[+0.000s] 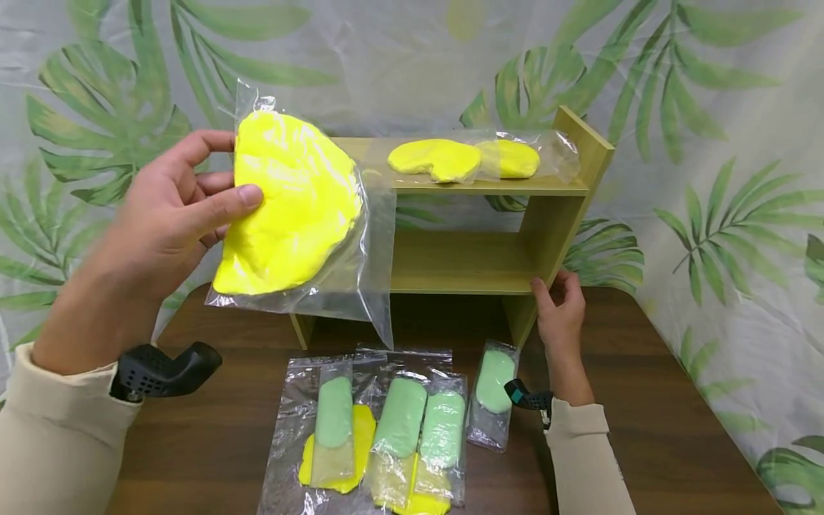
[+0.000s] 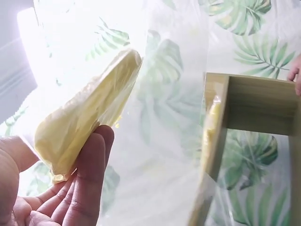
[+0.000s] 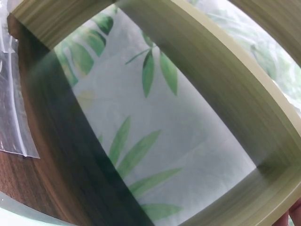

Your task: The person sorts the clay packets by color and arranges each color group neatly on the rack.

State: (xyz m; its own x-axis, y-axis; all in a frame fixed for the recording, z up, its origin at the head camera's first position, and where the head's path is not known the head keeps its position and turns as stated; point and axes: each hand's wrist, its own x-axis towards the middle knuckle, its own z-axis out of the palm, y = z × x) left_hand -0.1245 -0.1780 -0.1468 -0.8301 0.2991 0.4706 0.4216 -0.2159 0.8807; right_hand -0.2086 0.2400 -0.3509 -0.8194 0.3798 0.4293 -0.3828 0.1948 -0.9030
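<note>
Raised at the left in the head view, my left hand (image 1: 170, 193) pinches a clear plastic bag of yellow clay-like material (image 1: 290, 200) by its left edge, thumb in front. From the left wrist view the yellow slab (image 2: 89, 117) shows edge-on above the fingers. My right hand (image 1: 563, 318) grips the right side panel of a small wooden shelf (image 1: 463, 265), thumb at its front edge. Only fingertips (image 3: 295, 214) show at the corner of the right wrist view. On the shelf's upper board lie bagged yellow pieces (image 1: 434, 159), partly behind the raised bag.
Several flat bags of green clay-like material (image 1: 400, 418) lie on the dark wooden table (image 1: 650, 400) before the shelf. Some overlap larger clear bags with yellow pieces (image 1: 363, 429). One green bag (image 1: 496, 383) sits apart, near my right wrist. A leaf-patterned cloth (image 1: 412, 64) hangs behind.
</note>
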